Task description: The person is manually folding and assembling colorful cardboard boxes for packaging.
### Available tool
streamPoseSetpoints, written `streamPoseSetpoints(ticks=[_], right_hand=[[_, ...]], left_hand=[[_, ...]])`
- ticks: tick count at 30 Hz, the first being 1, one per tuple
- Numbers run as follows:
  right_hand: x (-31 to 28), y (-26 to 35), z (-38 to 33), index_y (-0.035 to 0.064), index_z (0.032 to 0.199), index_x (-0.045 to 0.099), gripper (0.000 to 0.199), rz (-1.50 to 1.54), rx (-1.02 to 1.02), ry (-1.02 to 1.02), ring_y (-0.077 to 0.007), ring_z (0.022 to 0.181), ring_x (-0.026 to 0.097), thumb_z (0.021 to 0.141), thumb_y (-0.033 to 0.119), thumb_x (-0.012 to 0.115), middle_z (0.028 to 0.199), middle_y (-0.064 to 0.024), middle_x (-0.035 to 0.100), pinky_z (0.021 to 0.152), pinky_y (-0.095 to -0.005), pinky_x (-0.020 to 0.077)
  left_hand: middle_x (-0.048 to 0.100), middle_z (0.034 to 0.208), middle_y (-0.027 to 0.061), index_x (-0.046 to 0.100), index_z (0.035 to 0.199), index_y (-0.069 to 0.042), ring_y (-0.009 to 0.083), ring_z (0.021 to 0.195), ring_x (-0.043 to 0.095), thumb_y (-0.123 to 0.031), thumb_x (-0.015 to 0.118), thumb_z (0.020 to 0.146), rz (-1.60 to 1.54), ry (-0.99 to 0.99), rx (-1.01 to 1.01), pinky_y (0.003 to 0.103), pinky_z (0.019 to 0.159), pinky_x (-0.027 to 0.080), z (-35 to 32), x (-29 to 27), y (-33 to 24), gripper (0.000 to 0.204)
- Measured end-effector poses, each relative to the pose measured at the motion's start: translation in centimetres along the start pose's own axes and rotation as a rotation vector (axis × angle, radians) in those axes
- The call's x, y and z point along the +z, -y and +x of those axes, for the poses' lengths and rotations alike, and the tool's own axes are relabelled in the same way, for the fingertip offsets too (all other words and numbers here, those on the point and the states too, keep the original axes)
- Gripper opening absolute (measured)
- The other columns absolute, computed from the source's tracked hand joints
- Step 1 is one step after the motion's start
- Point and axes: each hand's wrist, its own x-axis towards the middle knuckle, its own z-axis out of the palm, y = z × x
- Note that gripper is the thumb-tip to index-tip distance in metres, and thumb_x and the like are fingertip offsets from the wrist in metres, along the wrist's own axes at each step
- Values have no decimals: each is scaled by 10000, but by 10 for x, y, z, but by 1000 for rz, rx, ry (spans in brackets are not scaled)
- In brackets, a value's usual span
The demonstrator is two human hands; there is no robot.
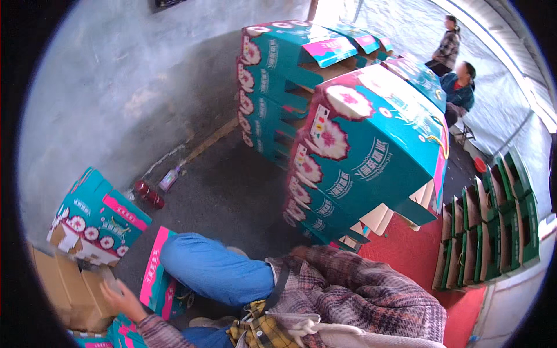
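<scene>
My left hand (123, 300) is at the lower left, its fingers stretched out and apart at the edge of some folded brown cardboard (69, 284). Whether they press on it I cannot tell. Under that forearm lie flat teal and pink printed cartons (125, 333). Another printed carton piece (152, 272) leans beside my bent knee. My right hand (299, 253) is a dark shape at the end of the plaid sleeve, low beside the big stack of teal cartons (371, 156); its fingers are hidden.
A second teal carton stack (270, 87) rises behind the first. Flattened cartons (93, 214) lean at the left. A dark red flask (149, 195) and a small bottle (169, 179) lie by the wall. Green open boxes (493, 220) stand at the right; two people (458, 90) are beyond.
</scene>
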Motion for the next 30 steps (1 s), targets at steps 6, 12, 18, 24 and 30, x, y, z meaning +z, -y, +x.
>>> streamPoseSetpoints(ticks=[6,12,18,24,30], right_hand=[[-2,259,69,44,806,613,298,-137,-241,-206,-179,622,600,896,319,542,690,-85,611,583,-357,479],[30,392,120,56,923,638,300,-318,-421,-70,-239,844,643,878,336,541,841,-116,658,730,-379,504],[132,481,158,69,1228,530,587,-380,-588,173,-347,1157,505,768,393,698,1272,-217,489,990,-411,406],[111,471,165,-4,1219,514,793,-352,-440,228,-358,1143,520,701,563,713,1248,-239,507,934,-430,429],[113,488,155,24,1182,548,809,-389,-382,135,-373,1077,547,688,651,676,1125,-230,562,890,-422,444]], left_hand=[[487,1282,281,491,1250,69,407,1139,499,-539,503,890,254,378,-549,438,978,399,-54,56,183,707],[530,1260,239,479,1259,65,362,1024,589,-700,450,837,-177,759,-1029,467,851,477,-115,102,186,875],[663,964,112,574,1148,6,184,795,642,-622,471,885,-877,899,-1160,275,637,513,-121,85,197,689],[660,985,103,576,1146,-3,189,804,648,-593,464,903,-1152,865,-1309,291,664,527,-118,70,116,648],[658,1002,95,578,1144,-11,194,811,652,-569,459,918,-1230,866,-1335,305,686,539,-98,38,79,614]])
